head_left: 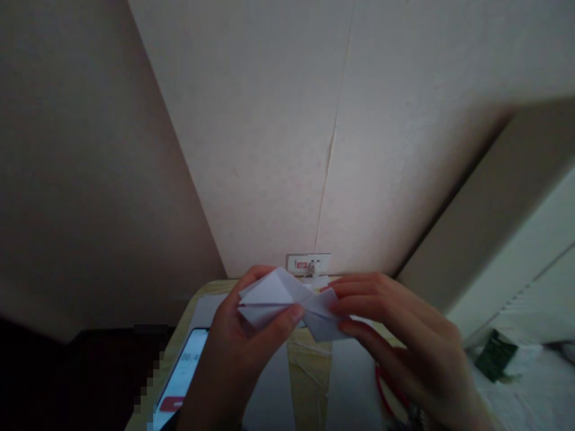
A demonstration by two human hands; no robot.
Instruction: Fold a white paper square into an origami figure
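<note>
Between my two hands is a folded piece of white paper point(272, 293), creased into pointed flaps and held above the table. My left hand point(251, 335) grips its left half, with the thumb pressed on the front near the middle and the fingers behind. My right hand point(390, 317) pinches the right flap between thumb and fingers. Some of the fingertips are hidden behind the paper.
A wooden table point(296, 359) stands against the wall, with white sheets on it. A lit phone point(182, 371) showing a timer lies at the left. A wall outlet point(309, 264) with a plug sits behind. Something red and curved point(385, 395) shows by my right wrist.
</note>
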